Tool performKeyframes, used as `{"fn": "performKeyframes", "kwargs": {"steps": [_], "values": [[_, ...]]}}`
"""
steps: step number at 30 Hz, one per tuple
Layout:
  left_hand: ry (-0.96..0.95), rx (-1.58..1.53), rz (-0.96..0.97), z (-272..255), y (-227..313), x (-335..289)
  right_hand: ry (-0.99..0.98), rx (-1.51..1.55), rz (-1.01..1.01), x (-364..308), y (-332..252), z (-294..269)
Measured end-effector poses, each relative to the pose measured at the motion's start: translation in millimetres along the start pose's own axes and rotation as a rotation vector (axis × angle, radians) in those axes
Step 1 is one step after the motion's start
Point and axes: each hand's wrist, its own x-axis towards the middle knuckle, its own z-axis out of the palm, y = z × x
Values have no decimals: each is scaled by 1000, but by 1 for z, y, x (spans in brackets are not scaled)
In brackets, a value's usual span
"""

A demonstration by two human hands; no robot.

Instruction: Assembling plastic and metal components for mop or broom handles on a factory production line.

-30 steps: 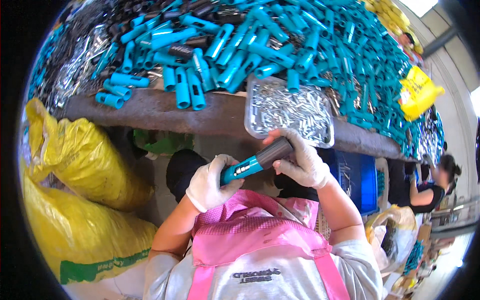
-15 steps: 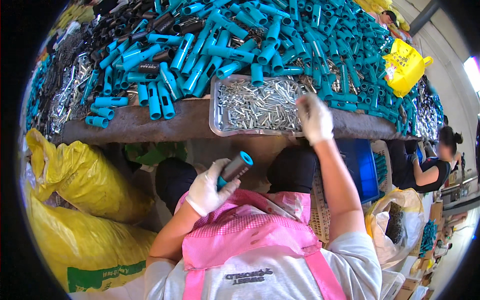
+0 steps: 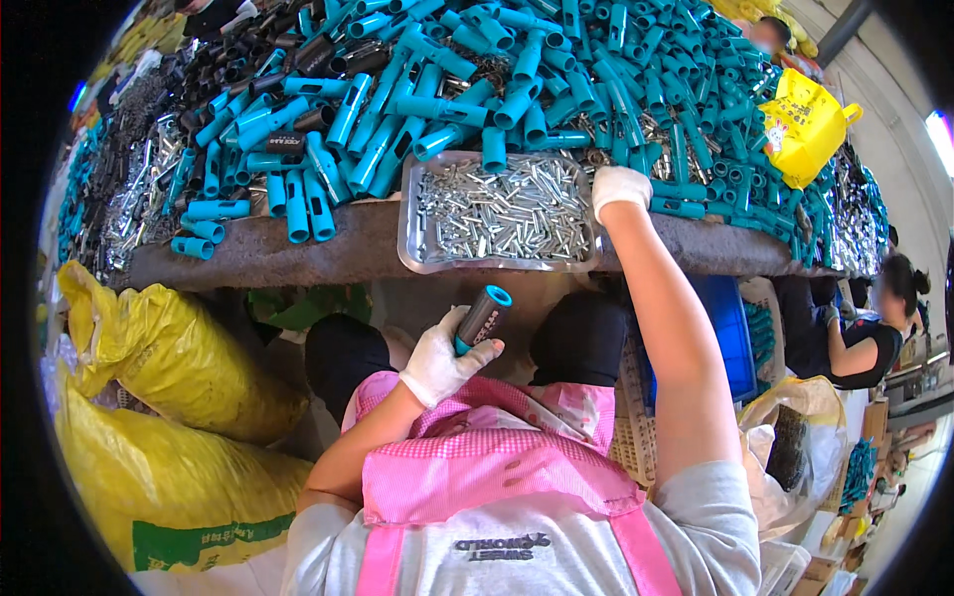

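Note:
My left hand (image 3: 442, 363), in a white glove, is closed around a short black cylindrical handle (image 3: 483, 323) with a teal ring at its top end. It holds the handle tilted upward above my lap. My right hand (image 3: 621, 189), also gloved, reaches to the table just past the right rim of a clear tray (image 3: 409, 233). Small silver metal pins (image 3: 507, 214) fill the tray. The fingers of that hand point away and are hidden behind its back, next to the heap of teal plastic tubes (image 3: 556, 89).
Black tubes (image 3: 278, 74) lie at the far left of the table. A yellow bag (image 3: 800, 129) sits on the heap at right. Yellow sacks (image 3: 189, 358) stand at my left; a blue crate (image 3: 720, 338) and an open sack (image 3: 795, 437) at my right. A co-worker (image 3: 870, 333) sits farther right.
My right hand has moved forward from over the tray's right side to the heap beyond its rim. My left hand has shifted slightly right and turned the handle more upright.

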Motion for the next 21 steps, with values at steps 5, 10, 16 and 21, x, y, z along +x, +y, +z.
{"fn": "performKeyframes", "kwargs": {"steps": [5,10,16,21], "values": [[-22,-49,-30,2,3,-9,39,87,52,3,12,4],[12,9,-47,-10,1,-10,508,196,-117,-7,51,18],[-30,47,-27,-18,8,4,132,1317,-556,-107,47,-27],[-242,57,17,-14,14,17,-231,1241,-872,-159,18,-28]]}}
